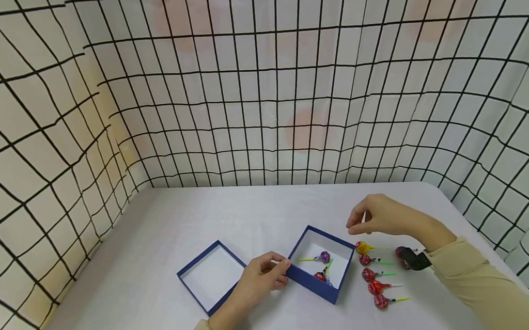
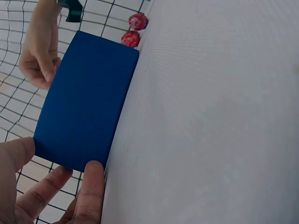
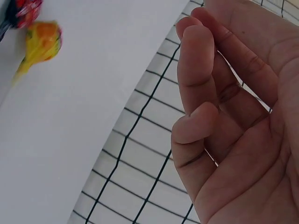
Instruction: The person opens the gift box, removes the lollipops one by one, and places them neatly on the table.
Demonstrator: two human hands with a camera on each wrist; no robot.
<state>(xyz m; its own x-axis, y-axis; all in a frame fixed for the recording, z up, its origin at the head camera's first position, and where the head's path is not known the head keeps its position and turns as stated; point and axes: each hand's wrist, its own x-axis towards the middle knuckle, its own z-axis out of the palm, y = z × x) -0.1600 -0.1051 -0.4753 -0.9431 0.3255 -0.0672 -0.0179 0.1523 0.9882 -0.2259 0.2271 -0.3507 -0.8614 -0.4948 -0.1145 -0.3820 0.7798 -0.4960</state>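
My left hand (image 1: 264,276) holds the near-left corner of a blue box (image 1: 318,287) with a white inside. In the left wrist view its fingertips (image 2: 93,175) touch the blue wall. Inside the box lie a purple lollipop (image 1: 324,257) and a red lollipop (image 1: 320,276). Beyond the box's right corner, my right hand (image 1: 376,216) hovers above the table, fingers loosely bent and nothing between them. Below that hand, a yellow lollipop (image 1: 361,247) heads a column of several lollipops, with a red-orange lollipop (image 1: 375,287) among them.
A matching shallow blue lid (image 1: 195,294) lies with its white inside up, left of the box. One dark lollipop (image 1: 400,251) is partly covered by the right wrist strap (image 1: 416,260). Black netting (image 1: 259,103) stands around the white table (image 1: 158,235).
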